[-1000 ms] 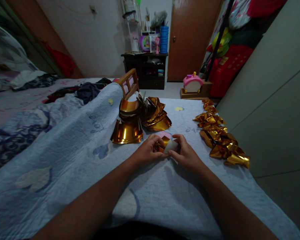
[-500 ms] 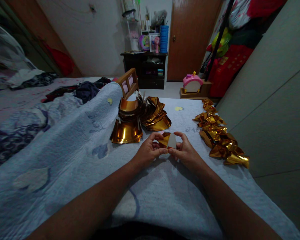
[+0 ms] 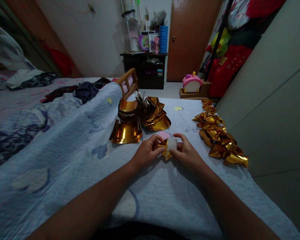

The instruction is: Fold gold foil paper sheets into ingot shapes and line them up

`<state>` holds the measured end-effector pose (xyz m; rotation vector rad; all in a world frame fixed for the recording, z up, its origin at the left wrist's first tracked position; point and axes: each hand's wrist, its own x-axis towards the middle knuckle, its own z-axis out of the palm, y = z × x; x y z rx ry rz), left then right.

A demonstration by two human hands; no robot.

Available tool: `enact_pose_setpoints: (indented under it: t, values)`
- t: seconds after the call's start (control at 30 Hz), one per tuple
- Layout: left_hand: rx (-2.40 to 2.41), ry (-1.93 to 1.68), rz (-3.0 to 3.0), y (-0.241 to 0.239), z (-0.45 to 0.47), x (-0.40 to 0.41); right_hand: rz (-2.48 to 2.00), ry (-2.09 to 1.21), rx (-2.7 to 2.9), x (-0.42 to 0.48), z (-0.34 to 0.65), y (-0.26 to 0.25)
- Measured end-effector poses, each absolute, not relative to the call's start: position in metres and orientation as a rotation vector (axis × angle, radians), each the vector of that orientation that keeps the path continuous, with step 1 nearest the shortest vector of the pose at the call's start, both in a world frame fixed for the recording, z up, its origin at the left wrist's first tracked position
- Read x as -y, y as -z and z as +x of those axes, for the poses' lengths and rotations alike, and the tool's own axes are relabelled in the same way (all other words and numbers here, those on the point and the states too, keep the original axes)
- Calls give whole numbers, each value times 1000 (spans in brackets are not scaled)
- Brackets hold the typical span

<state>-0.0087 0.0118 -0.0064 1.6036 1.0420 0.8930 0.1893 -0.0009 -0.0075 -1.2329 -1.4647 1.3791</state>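
Between my hands is a folded piece of gold foil paper [image 3: 167, 154], its pale back turned up on the right side. My left hand [image 3: 150, 148] pinches its gold left side between thumb and fingers. On the pale right side, my right hand [image 3: 184, 149] grips it with the thumb in front and the index finger raised at the top edge. Beyond my left hand lie stacks of curved gold foil sheets [image 3: 127, 130], fanned out over one another. To the right, folded gold foil pieces [image 3: 216, 146] lie in a long row.
A pale blue quilt [image 3: 90, 186] covers the surface under my hands and rises in a ridge at the left. A small wooden rail [image 3: 127, 82] stands behind the stacks. Further back are a pink toy [image 3: 192, 83] and a dark cabinet [image 3: 143, 71]; a pale panel [image 3: 277, 100] borders the right.
The foil paper has turned in my fingers: a gold point now hangs below my thumbs, and the pale face sits slightly higher. Both thumbs have shifted apart.
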Motion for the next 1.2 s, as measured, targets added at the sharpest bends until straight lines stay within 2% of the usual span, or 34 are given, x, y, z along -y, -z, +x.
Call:
enact_pose_setpoints:
  t: [0.2, 0.33, 0.63, 0.83, 1.03, 1.2]
  values:
    - [-1240, -623, 2015, 3, -6, -5, -1542, -719, 1943, 3, 187, 10]
    - [-1343, -594, 2258, 5, -4, -5, -1574, -463, 2137, 0, 186, 14]
    - [-1105, -640, 2273, 12, -3, -8, -1542, -638, 2317, 4, 199, 0]
    - [-1054, -652, 2250, 16, -3, -8, -1546, -628, 2316, 6, 198, 2]
    - [-1056, -626, 2250, 14, -4, -9, -1394, -849, 2394, 4, 212, -5]
    - [-1059, -637, 2243, 15, -4, -9, -1434, -799, 2418, 6, 210, -7]
